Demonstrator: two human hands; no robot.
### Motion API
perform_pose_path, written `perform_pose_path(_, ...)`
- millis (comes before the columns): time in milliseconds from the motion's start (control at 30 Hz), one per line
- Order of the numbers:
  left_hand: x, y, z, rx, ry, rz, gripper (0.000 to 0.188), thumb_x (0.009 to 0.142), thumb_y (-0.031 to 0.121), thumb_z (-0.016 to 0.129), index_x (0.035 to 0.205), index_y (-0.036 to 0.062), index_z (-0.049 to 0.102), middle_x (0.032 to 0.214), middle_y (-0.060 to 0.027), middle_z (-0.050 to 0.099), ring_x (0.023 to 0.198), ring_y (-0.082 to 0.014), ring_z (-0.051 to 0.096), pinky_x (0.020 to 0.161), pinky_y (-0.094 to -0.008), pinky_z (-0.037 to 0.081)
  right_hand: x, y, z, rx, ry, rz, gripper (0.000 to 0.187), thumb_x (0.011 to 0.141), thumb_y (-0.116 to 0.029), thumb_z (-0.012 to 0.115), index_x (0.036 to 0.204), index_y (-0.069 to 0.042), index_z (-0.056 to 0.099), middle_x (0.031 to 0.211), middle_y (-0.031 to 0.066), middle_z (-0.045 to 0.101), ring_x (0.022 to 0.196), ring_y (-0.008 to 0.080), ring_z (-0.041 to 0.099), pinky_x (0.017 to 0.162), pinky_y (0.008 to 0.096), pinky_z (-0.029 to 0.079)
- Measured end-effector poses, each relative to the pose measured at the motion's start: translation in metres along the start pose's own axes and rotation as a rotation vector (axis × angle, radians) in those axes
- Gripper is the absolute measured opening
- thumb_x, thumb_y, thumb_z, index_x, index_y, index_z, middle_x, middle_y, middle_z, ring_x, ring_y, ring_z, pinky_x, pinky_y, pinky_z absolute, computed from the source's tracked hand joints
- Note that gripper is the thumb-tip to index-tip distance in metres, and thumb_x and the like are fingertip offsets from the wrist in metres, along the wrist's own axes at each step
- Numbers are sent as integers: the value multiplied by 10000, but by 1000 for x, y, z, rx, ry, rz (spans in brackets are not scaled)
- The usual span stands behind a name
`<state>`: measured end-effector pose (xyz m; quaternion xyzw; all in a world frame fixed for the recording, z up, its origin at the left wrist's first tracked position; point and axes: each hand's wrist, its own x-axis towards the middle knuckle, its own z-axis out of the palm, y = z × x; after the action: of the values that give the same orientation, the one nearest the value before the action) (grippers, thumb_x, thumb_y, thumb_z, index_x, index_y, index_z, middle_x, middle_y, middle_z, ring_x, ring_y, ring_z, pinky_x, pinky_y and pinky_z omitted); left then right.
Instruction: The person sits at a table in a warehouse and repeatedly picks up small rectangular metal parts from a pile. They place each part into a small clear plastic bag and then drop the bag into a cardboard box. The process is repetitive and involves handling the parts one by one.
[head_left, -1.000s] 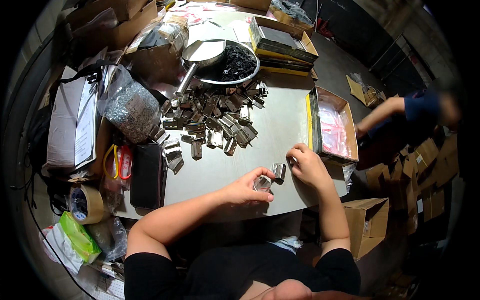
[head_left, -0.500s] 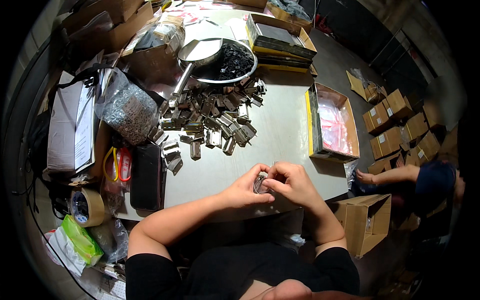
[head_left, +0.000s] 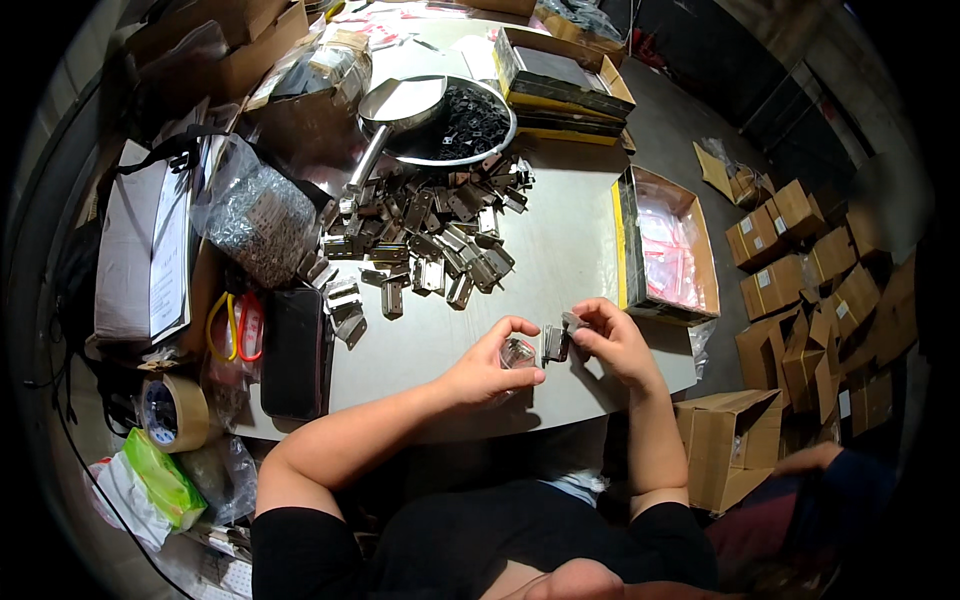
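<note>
In my left hand (head_left: pixel 482 368) sits a small clear plastic bag (head_left: pixel 517 352), its mouth spread between thumb and curled fingers; what lies inside is too small to make out. My right hand (head_left: pixel 622 350) pinches a dark metal hinge (head_left: pixel 556 342) by one end, just to the right of the bag and apart from it. Ahead of both hands spreads a loose pile of metal hinges (head_left: pixel 430 235) on the pale table (head_left: pixel 565 220). Behind the pile, a metal scoop (head_left: pixel 405 102) rests on a round basin (head_left: pixel 511 130) of small black parts.
An open box of clear, red-edged bags (head_left: pixel 622 245) stands right of my hands. To the left lie a bag of screws (head_left: pixel 262 215), a dark case (head_left: pixel 293 355), yellow-handled scissors (head_left: pixel 222 328) and a tape roll (head_left: pixel 176 412). Cartons (head_left: pixel 790 210) and another person's arm (head_left: pixel 812 458) are at right.
My right hand has moved right, away from my left, and a hinge now shows in its fingers. My left hand stays with the bag. The other person at right has shifted downward.
</note>
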<state>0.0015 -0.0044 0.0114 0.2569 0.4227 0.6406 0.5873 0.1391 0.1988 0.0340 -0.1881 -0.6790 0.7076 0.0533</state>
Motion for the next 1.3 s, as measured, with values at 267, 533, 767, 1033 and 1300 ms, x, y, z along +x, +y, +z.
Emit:
perform_pose_path(267,3,-6,-3,38,-5,12,602,795,136,781,1252,93,392,844,17,518,724,-68,503,604,-225,414,-4,8,-12,350,88,183,225,931,-58,569,1142,7,530,952,109,641,738,131,655,645,217,550)
perform_pose_path(533,1,2,1,-14,-2,-13,602,801,109,773,1256,109,377,822,21,522,646,-60,491,525,-202,385,3,10,-16,-649,386,-114,174,767,-94,692,907,10,690,839,109,667,687,169,639,631,290,491)
perform_pose_path(767,2,-2,-1,-45,-20,-32,610,803,115,773,1260,108,369,816,14,528,632,-66,489,513,-206,373,-12,-4,-18,-554,479,-97,149,838,-67,634,953,19,672,802,67,677,699,128,618,666,262,488)
perform_pose_path(1033,0,1,-1,-2,-126,-156,658,811,142,769,1310,115,341,905,-2,548,773,-82,534,620,-227,444,-13,-26,24,-219,-65,-109,131,904,-35,570,1024,5,603,891,51,644,812,116,611,706,263,488)
perform_pose_path(1300,-4,10,1,-264,-194,-296,681,816,119,750,1337,125,311,984,-11,538,824,-86,538,650,-237,455,-7,-55,42,-696,-238,-530,202,789,62,623,980,-4,618,866,155,641,796,345,631,710,361,511)
